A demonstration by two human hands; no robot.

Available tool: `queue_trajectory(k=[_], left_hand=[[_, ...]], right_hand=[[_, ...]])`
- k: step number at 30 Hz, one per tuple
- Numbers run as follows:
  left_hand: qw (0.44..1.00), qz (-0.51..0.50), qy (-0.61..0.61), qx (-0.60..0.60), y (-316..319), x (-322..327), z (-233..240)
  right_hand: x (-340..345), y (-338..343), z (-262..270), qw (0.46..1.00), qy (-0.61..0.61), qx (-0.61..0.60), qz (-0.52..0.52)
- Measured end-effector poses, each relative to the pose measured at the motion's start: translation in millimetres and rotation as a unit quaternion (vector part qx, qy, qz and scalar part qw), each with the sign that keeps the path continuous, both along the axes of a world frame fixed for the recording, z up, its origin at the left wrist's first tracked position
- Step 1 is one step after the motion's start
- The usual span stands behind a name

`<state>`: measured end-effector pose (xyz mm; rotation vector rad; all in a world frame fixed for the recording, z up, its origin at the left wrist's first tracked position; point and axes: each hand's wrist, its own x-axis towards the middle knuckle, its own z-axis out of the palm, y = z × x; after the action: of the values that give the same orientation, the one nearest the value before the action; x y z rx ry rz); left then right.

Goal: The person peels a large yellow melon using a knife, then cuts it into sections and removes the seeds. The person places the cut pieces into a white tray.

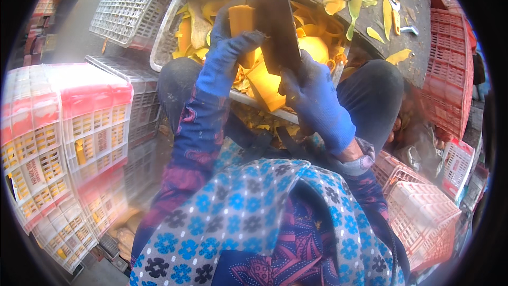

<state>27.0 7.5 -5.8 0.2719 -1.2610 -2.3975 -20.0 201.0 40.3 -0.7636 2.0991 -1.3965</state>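
My left hand (232, 53), in a blue coated work glove, holds a piece of orange squash or pumpkin flesh (241, 20) upright. In my right hand (313, 91), gloved alike, is a cleaver with a broad dark blade (276, 24). The blade stands close beside the piece; whether they touch is unclear. Below both hands, between my knees, a pale plastic crate (158, 49) holds yellow-orange flesh pieces and peelings. A large cut chunk (270, 87) lies near its front edge, and a smooth yellow piece (313, 47) sits right of the blade.
A dark board (412, 47) at upper right bears peel strips and an orange-handled peeler (396, 20). Stacked crates with yellow pieces (95, 135) rise at left, beside grey crates (143, 103). An empty-looking white crate (123, 8) lies at upper left. Red crates (446, 71) and pink crates (424, 214) stand at right.
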Motion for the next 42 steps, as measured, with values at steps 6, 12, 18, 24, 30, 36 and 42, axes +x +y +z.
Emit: queue_trajectory(k=[6, 12, 18, 24, 30, 36, 42], left_hand=[[0.995, 0.082, -0.012, -0.064, 1, -5, -2], [0.903, 0.133, -0.078, -0.4, 10, -4, 6], [0.992, 0.08, -0.002, -0.1, 1, -1, 5], [0.999, 0.052, 0.013, 0.007, -9, 3, -1], [0.999, 0.037, 0.034, 0.015, -15, 8, 3], [0.995, 0.037, -0.017, 0.086, -24, 26, -12], [0.993, 0.026, -0.059, 0.103, -9, -23, 12]], right_hand=[[-1, -6, -4, 0.998, 0.062, -0.012, 0.004], [-9, -19, -11, 0.993, 0.114, 0.012, 0.007], [-12, -19, -6, 0.995, 0.096, -0.012, -0.008], [-17, -10, -1, 0.988, -0.14, -0.068, -0.012], [-33, 4, 10, 0.976, -0.164, -0.047, -0.132], [-30, 7, -15, 0.96, -0.268, -0.056, -0.066], [-22, -18, -64, 0.994, -0.081, -0.05, -0.048]])
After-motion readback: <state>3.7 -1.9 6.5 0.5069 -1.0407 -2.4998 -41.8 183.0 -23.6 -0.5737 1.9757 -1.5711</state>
